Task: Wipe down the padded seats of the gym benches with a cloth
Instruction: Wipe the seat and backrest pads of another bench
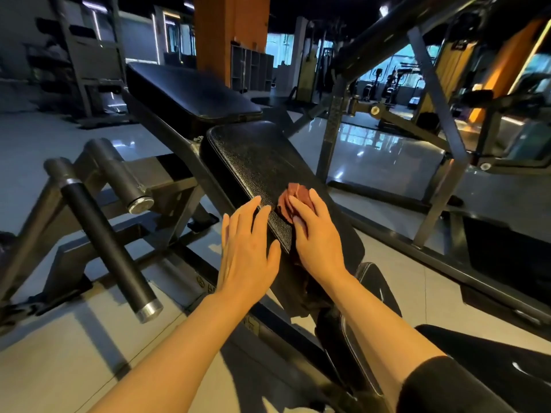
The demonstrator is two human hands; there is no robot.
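A black padded seat (pixel 253 162) slopes away from me in the middle of the head view, with a longer black back pad (pixel 190 93) beyond it. My right hand (pixel 316 234) presses a crumpled reddish-brown cloth (pixel 293 199) flat onto the near right part of the seat, fingers straight over it. My left hand (pixel 247 251) lies open with straight fingers at the seat's near left edge, its fingertips touching the pad. Part of the cloth is hidden under my right palm.
Two metal roller bars (pixel 104 234) of the bench frame stick out at the left. A slanted steel machine frame (pixel 432 93) stands to the right. Another black pad (pixel 492 353) is at the lower right. Glossy floor tiles (pixel 59 338) surround the bench.
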